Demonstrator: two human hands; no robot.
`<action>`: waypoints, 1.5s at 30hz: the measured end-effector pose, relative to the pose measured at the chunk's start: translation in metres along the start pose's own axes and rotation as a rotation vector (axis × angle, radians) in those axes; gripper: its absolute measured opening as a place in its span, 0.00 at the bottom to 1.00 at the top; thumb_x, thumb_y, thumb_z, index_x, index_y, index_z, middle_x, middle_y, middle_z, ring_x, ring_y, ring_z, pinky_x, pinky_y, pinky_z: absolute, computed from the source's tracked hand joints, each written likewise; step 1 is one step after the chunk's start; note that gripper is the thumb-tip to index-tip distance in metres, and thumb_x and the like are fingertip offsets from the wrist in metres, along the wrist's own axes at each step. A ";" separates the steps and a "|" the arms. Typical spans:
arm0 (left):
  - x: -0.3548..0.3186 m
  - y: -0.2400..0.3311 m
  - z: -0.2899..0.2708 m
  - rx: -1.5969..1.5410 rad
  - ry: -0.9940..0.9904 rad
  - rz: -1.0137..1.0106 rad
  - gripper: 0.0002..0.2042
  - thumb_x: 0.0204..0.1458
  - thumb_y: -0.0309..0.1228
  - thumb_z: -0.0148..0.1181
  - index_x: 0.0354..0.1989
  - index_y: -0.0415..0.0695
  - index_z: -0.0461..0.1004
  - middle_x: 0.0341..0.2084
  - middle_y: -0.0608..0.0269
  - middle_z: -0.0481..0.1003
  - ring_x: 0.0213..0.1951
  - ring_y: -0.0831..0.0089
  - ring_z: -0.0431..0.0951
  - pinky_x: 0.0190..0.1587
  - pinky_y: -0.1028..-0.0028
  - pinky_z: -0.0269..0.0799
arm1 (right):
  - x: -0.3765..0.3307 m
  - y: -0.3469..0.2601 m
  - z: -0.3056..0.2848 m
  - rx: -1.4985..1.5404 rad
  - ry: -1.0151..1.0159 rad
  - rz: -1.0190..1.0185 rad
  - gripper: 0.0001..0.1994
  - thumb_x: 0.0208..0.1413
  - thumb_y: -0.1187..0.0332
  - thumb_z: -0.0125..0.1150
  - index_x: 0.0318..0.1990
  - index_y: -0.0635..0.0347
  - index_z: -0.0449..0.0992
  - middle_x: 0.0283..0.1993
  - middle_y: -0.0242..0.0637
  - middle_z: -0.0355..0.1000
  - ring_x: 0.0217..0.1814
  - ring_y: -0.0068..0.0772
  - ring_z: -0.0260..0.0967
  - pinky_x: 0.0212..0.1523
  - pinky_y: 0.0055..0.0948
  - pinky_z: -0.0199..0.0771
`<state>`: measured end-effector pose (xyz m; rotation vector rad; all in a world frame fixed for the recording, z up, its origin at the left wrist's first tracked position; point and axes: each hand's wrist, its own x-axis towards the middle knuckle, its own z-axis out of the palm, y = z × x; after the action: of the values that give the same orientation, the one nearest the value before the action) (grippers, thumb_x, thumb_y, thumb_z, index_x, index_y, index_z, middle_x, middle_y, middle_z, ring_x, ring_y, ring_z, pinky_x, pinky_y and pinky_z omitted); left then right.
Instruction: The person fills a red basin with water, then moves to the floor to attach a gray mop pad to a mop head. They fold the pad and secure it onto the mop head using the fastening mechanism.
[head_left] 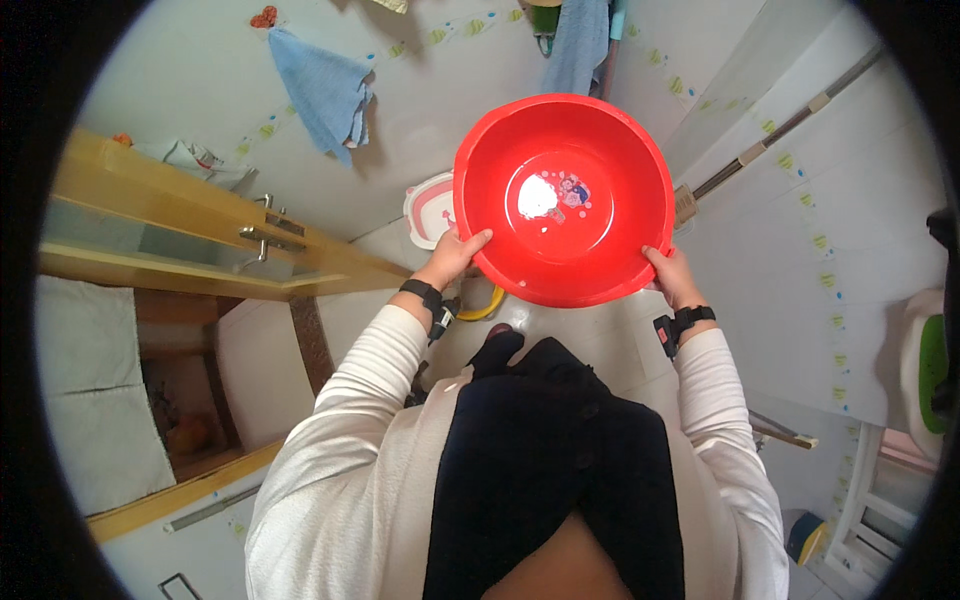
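Note:
I hold a round red plastic basin point(600, 160) in front of my chest, above a tiled floor. My left hand point(455, 255) grips its near-left rim, thumb over the edge. My right hand point(672, 277) grips the near-right rim. The basin's inside shows a bright glare spot and a small coloured picture at the bottom; I cannot tell whether it holds water. Both wrists carry black bands over white sleeves.
An open wooden door point(200, 230) with a metal handle stands at left. A blue towel point(325, 90) hangs on the wall; another blue cloth point(580, 45) hangs further right. A pink-and-white tub point(430, 205) sits on the floor beyond the basin. White furniture point(925, 365) is at right.

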<state>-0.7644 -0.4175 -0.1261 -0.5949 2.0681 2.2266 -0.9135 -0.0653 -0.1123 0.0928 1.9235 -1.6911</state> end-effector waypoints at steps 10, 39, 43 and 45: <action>-0.047 -0.014 -0.059 -0.275 0.373 -0.043 0.28 0.61 0.38 0.50 0.67 0.51 0.48 0.53 0.61 0.70 0.49 0.69 0.75 0.42 0.76 0.69 | 0.015 0.034 -0.010 -0.048 0.163 0.172 0.13 0.53 0.66 0.55 0.43 0.63 0.72 0.32 0.33 0.74 0.23 0.24 0.72 0.24 0.23 0.77; -0.082 -0.077 -0.183 -0.404 0.547 -0.188 0.18 0.59 0.31 0.47 0.58 0.49 0.62 0.48 0.67 0.74 0.43 0.78 0.76 0.33 0.81 0.69 | -0.036 0.173 -0.021 0.314 0.456 0.337 0.13 0.55 0.64 0.55 0.48 0.51 0.68 0.35 0.32 0.74 0.25 0.27 0.71 0.25 0.26 0.75; -0.067 -0.080 -0.223 -0.356 0.519 -0.229 0.18 0.59 0.32 0.47 0.58 0.49 0.62 0.49 0.67 0.73 0.44 0.79 0.76 0.33 0.81 0.68 | -0.056 0.172 0.009 0.385 0.585 0.313 0.12 0.53 0.66 0.56 0.45 0.55 0.71 0.33 0.33 0.74 0.25 0.28 0.71 0.23 0.30 0.74; -0.055 -0.082 -0.242 -0.306 0.511 -0.262 0.18 0.59 0.33 0.47 0.58 0.49 0.62 0.49 0.67 0.73 0.44 0.79 0.76 0.32 0.81 0.68 | -0.068 0.169 0.026 0.381 0.618 0.282 0.13 0.52 0.67 0.56 0.46 0.54 0.70 0.33 0.33 0.74 0.26 0.29 0.71 0.24 0.30 0.74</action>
<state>-0.6301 -0.6307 -0.1952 -1.4991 1.6777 2.4236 -0.7779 -0.0348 -0.2329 1.0900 1.8304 -1.9463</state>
